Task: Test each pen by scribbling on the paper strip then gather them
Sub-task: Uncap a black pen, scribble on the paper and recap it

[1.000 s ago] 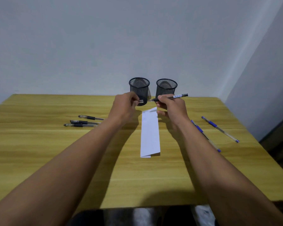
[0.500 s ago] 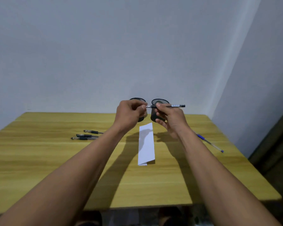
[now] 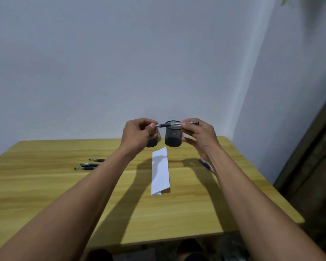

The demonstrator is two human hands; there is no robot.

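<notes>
I hold a black pen (image 3: 170, 125) level in the air above the far end of the table. My right hand (image 3: 198, 136) grips its barrel. My left hand (image 3: 139, 133) pinches its tip end, where the cap sits. Below them a folded white paper strip (image 3: 160, 171) lies lengthwise on the wooden table (image 3: 45, 185). Three black pens (image 3: 88, 164) lie side by side to the left of the strip. A blue pen (image 3: 205, 163) lies to the right, mostly hidden by my right forearm.
Two black mesh pen cups stand at the back of the table: one (image 3: 173, 136) in plain sight, the other (image 3: 152, 141) mostly behind my left hand. Pale walls meet in a corner on the right. A dark door or panel (image 3: 312, 166) stands right of the table.
Both hands have lifted the pen higher above the table, and my head has tilted up. My left fingers have closed on the pen's tip end.
</notes>
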